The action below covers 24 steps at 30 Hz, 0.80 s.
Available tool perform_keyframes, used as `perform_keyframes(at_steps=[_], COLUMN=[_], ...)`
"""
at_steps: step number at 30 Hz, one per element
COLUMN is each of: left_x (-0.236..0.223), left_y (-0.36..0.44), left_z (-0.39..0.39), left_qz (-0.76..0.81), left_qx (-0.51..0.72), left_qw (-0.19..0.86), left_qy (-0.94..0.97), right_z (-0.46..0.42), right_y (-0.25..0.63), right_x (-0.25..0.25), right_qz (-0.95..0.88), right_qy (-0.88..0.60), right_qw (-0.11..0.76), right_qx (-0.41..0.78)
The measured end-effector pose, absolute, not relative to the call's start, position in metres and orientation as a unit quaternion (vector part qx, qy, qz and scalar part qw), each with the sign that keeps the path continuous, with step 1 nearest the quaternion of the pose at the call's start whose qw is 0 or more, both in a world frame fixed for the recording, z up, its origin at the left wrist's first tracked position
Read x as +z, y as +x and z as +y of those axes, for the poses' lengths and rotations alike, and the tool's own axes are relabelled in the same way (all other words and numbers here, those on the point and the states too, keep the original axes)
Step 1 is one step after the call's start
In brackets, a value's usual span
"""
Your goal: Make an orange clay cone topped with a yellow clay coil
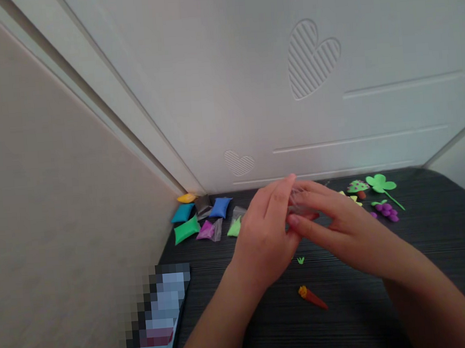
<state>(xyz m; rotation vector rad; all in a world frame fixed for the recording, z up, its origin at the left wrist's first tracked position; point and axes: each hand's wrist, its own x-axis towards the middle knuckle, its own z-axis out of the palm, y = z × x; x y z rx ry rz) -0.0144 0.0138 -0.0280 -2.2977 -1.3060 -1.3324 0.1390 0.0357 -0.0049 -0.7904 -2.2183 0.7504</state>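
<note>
My left hand (263,236) and my right hand (337,225) meet above the dark table (443,243), fingers pinched together on a small clear plastic bag (299,202) with a bit of red showing at its lower edge. Below the hands lie a tiny green clay sprout (301,260) and a red clay carrot shape with an orange top (311,297). To the left of my hands lie several small bags of coloured clay: green (186,230), blue (220,207), teal (182,213), purple (207,230), light green (234,228).
Finished clay figures sit at the far right: a green clover (382,183), purple grapes (386,210), a small tree (358,187). A white panel with heart shapes (312,58) rises behind the table. A beige wall (59,220) is on the left, a blurred flat object (159,322) at the table's near left.
</note>
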Motion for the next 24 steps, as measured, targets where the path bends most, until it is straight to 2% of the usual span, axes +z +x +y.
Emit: perform_keyframes(at_steps=[2,5,7,11,14,18,24], left_x=[-0.029,-0.028,-0.025,-0.017,-0.012,-0.011,-0.017], left_y=[-0.014,-0.013,-0.014,-0.017,-0.021,-0.025,-0.018], left_z=[0.014,0.014,0.012,0.01,0.011,0.012,0.012], left_qz=[-0.44,-0.454,-0.463,-0.427,-0.428,-0.479,-0.477], left_qx=[-0.448,-0.457,-0.471,-0.536,-0.561,-0.526,-0.489], left_qw=[0.086,0.046,-0.047,-0.328,-0.4,-0.325,-0.045], left_qy=[-0.774,-0.763,-0.749,-0.65,-0.585,-0.623,-0.729], right_z=[0.036,0.037,0.037,0.037,0.038,0.038,0.038], right_y=[0.138,0.14,0.143,0.146,0.146,0.145,0.144], right_x=[-0.004,-0.003,-0.003,-0.005,-0.007,-0.005,0.001], right_qz=[-0.846,-0.826,-0.809,-0.761,-0.743,-0.766,-0.804], right_qy=[-0.301,-0.32,-0.34,-0.374,-0.376,-0.403,-0.399], right_qw=[0.331,0.38,0.398,0.424,0.442,0.408,0.363], right_qx=[0.289,0.268,0.268,0.319,0.334,0.291,0.252])
